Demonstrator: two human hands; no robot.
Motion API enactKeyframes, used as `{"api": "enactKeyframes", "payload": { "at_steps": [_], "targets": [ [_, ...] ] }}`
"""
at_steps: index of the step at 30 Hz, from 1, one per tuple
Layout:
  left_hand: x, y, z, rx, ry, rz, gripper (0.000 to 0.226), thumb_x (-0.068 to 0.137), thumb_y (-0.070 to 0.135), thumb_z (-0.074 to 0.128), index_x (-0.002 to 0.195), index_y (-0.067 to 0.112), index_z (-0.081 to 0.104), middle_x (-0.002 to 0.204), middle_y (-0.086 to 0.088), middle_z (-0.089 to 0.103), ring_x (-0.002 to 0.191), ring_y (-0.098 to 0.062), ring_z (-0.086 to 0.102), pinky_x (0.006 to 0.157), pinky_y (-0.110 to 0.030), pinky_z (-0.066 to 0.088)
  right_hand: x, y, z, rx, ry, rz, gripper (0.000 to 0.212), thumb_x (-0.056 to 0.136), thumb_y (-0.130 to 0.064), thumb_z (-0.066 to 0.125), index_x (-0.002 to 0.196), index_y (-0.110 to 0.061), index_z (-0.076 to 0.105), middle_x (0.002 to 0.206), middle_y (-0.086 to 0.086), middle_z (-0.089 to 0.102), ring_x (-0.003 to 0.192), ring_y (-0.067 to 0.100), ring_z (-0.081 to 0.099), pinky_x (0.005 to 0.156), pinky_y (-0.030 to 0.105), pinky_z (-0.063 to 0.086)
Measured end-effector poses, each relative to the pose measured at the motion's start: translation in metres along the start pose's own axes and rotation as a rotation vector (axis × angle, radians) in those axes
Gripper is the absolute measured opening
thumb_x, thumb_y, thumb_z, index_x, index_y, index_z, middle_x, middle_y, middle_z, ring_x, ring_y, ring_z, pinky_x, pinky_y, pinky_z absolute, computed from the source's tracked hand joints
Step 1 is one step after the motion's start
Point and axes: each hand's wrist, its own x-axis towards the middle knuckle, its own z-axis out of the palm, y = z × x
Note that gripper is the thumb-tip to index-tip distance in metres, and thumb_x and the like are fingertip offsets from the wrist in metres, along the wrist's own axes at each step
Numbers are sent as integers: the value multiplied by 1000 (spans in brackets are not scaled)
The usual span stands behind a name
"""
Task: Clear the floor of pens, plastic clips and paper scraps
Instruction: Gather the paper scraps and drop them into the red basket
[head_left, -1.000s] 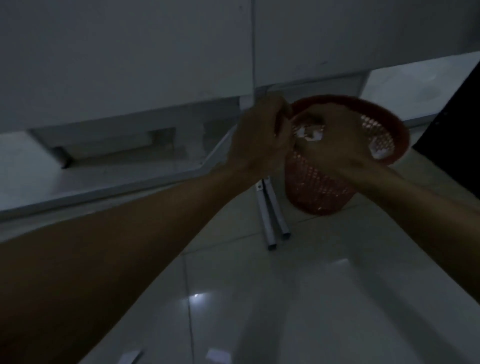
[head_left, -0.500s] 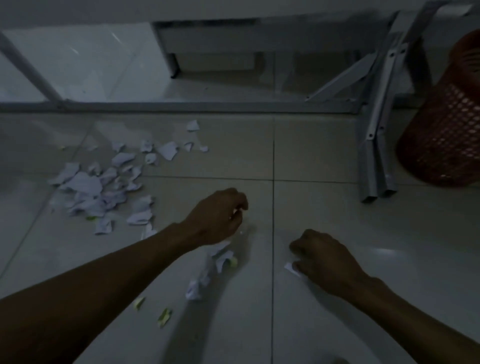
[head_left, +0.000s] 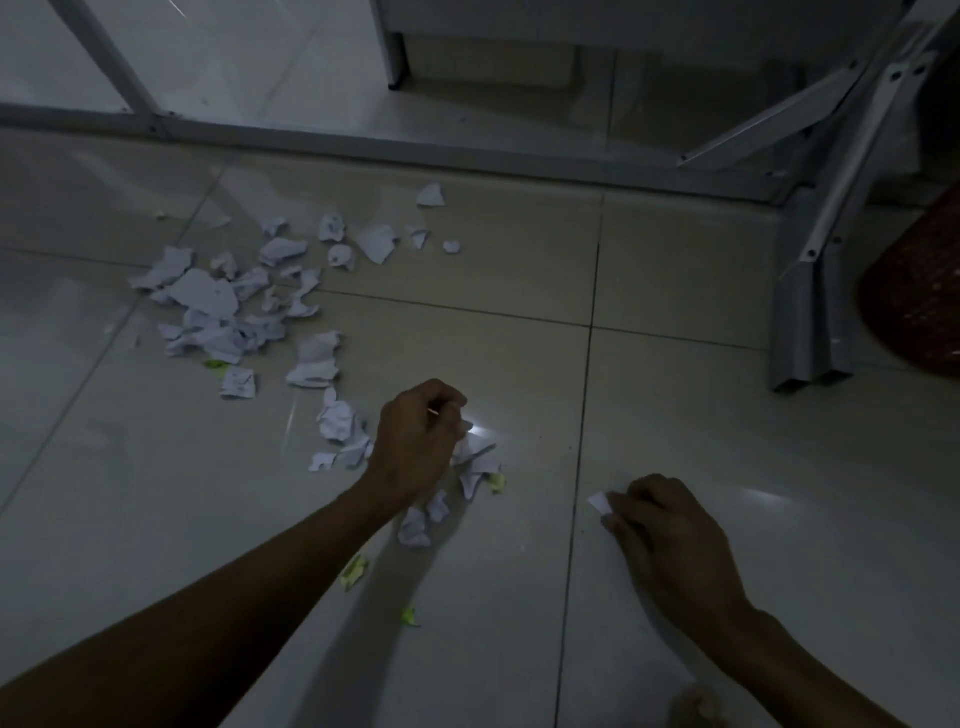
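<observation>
On the dim tiled floor (head_left: 675, 270), my left hand (head_left: 418, 441) curls over white paper scraps (head_left: 475, 457); my right hand (head_left: 670, 530), well apart, pinches one small scrap (head_left: 598, 502). More scraps (head_left: 234, 306) lie far left.

White paper scraps (head_left: 208, 296), red basket (head_left: 914, 301)

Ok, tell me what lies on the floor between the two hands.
In the head view, bare tile and one dark grout line separate the left hand from the right hand. The scraps lie by the left hand.
</observation>
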Motion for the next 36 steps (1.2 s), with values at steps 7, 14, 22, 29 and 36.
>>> {"api": "enactKeyframes", "payload": {
  "at_steps": [7,14,22,29,36],
  "targets": [
    [-6,18,23,-283,3,-195,15,93,3,53,89,6,67,78,-16,69,67,-24,67,55,-23,50,3,-6,9,-139,44,24,29,93,-33,53,70,-16,59,72,-2,53,65,19,51,53,33,45],
    [-19,38,37,-820,-238,-797,28,94,30,56,97,3,63,80,-18,66,68,-33,64,69,-45,55,44,-57,2,278,-29,129,12,87,-35,63,78,-26,64,76,-7,53,73,10,50,64,27,42],
    [-3,23,-7,-1018,-272,-863,30,96,29,47,73,10,52,56,-2,45,40,-12,39,37,-16,26,84,-109,0,576,98,58,18,89,-31,61,105,-32,70,95,-4,57,91,4,56,71,15,43],
    [-5,-27,-58,-1144,-23,-900,37,94,35,46,61,19,43,47,4,30,37,-11,25,39,-17,15,61,-77,40,-34,-381,-188,97,71,-82,51,150,-30,29,155,6,27,146,26,16,115,38,19],
    [-23,-45,-70,-1133,40,-888,38,93,39,46,60,22,36,55,5,24,43,-11,20,39,-18,17,84,-91,75,-289,-121,-453,23,94,-37,53,87,-15,56,87,6,54,77,28,49,62,36,37]
  ]
}}
